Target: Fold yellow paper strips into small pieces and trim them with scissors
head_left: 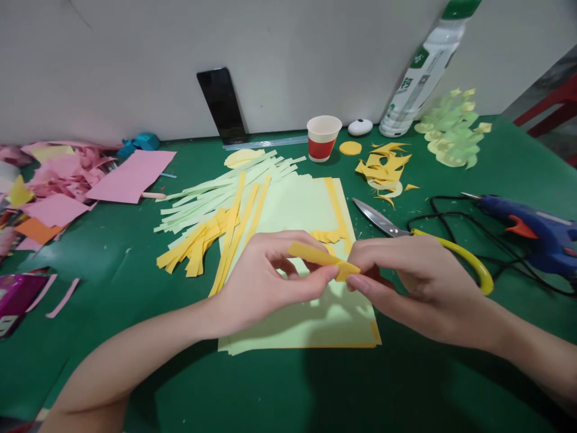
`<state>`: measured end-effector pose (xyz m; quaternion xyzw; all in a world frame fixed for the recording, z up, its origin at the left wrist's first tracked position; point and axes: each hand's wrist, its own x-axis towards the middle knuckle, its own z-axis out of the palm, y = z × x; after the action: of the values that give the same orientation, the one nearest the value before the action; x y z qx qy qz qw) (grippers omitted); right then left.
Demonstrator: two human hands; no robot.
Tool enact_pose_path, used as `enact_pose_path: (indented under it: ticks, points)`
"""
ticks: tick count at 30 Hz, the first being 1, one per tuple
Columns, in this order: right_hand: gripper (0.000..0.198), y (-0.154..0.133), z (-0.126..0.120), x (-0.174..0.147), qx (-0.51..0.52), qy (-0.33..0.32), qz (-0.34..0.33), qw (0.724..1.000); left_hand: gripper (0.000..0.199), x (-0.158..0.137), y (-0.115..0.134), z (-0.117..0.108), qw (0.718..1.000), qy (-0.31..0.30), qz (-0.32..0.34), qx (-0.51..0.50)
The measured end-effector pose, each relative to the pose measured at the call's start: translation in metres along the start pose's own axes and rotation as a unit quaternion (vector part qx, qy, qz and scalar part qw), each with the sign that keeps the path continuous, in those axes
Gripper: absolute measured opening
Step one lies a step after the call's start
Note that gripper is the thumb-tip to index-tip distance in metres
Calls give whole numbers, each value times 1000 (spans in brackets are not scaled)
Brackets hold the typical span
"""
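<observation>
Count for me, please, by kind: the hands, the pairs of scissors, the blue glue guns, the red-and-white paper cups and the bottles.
Hands (left hand, right hand): 2
Scissors: 1
Glue gun: 1
Paper cup: 1
Bottle: 1
Total: 6

Two bare forearms [153, 346] angle inward from either side; left hand [270, 270] and right hand [424, 285] nearly meet, thumbs [318, 284] pinching against fingers [372, 254].

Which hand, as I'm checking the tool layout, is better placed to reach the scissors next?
Probably the right hand: the scissors lie partly behind it, while the left hand is farther away. Both touch the yellow strip.
</observation>
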<state>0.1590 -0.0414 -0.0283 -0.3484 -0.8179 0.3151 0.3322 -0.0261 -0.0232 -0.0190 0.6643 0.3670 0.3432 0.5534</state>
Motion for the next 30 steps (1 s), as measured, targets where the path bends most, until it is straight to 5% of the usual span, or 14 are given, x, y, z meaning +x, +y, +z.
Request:
enact_pose_path:
  ticks: [7, 12, 17, 22, 24, 27, 30]
  points:
    - [28, -7, 2, 4, 126, -4, 127, 984, 10, -1, -9, -1, 980, 46, 161, 110]
    - [27, -9, 4, 4, 247, 2, 219, 944, 15, 2, -14, -5, 933, 50, 311, 173]
    - [30, -7, 3, 0, 401, -20, 272, 875, 14, 6, -16, -8, 891, 26, 398, 219]
    - [30, -8, 3, 3, 536, -66, 349, 766, 14, 7, -19, -13, 885, -7, 411, 216]
    - [31, -9, 3, 4, 557, -87, 358, 744, 10, 8, -18, -13, 894, -14, 401, 202]
    - [35, -8, 4, 3, 516, -97, 331, 784, 9, 7, -16, -11, 925, 8, 347, 152]
    - [26, -8, 3, 1, 316, -52, 235, 918, 9, 5, -12, -6, 967, 41, 238, 85]
